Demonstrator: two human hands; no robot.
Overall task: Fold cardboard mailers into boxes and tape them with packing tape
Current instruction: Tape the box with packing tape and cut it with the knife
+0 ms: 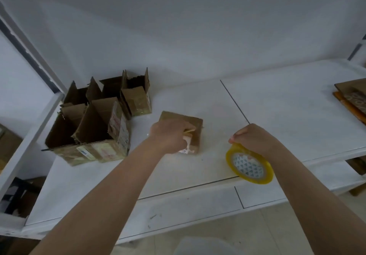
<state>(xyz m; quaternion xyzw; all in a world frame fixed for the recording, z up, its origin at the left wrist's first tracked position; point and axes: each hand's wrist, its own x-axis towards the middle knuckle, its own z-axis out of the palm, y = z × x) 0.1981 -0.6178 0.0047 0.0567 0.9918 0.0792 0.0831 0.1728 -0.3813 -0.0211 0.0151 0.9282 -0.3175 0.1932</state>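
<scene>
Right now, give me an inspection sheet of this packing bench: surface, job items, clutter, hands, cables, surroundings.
Surface: white table, panel seams showing, a few dark scuffs near the front edge.
Job's things: small cardboard box at centre, lying on the table; yellow tape roll held off the table at the right; cluster of open boxes with flaps up at the left.
Clutter: flat cardboard stack at the far right edge.
Hands: left hand grips the small cardboard box; right hand grips the tape roll's upper rim.
Cables: nothing seen.
Surroundings: white wall behind; white shelf frame at left, dark items below it, too blurred to name.
</scene>
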